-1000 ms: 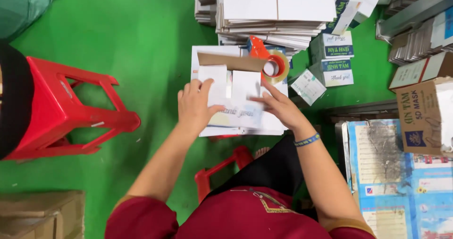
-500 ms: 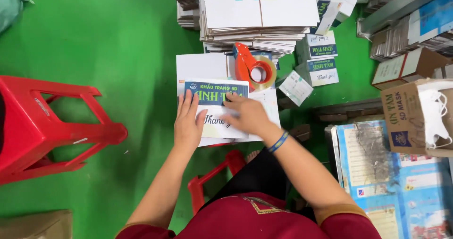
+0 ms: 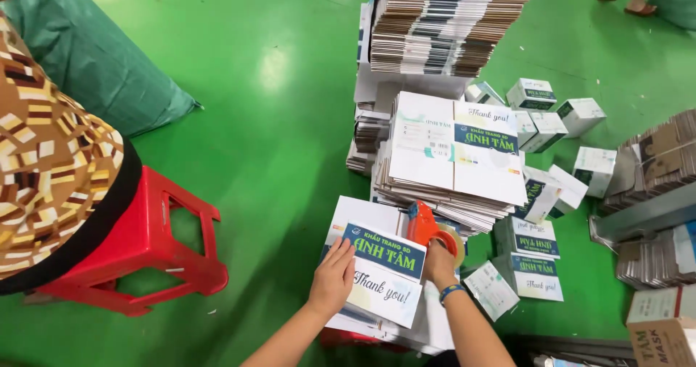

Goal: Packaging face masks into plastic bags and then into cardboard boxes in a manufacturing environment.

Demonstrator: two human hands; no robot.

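Note:
A folded white cardboard box [image 3: 380, 273] with a dark blue band lies on a low pile of flat boxes on the green floor. My left hand [image 3: 332, 278] presses flat on the box's left edge. My right hand [image 3: 439, 260] grips an orange tape dispenser [image 3: 429, 229] with a roll of clear tape, at the box's upper right corner. A blue band circles my right wrist.
Tall stacks of flat cartons [image 3: 453, 153] stand just behind the box, with a higher stack [image 3: 449, 23] farther back. Several small made-up boxes [image 3: 540, 262] are scattered to the right. A red plastic stool [image 3: 148, 244] bearing a person in patterned cloth sits at left. A green sack [image 3: 94, 63] lies beyond.
The view has tilted up and closer. My right hand left the box top and took hold of the tape dispenser. My left hand stays on the box.

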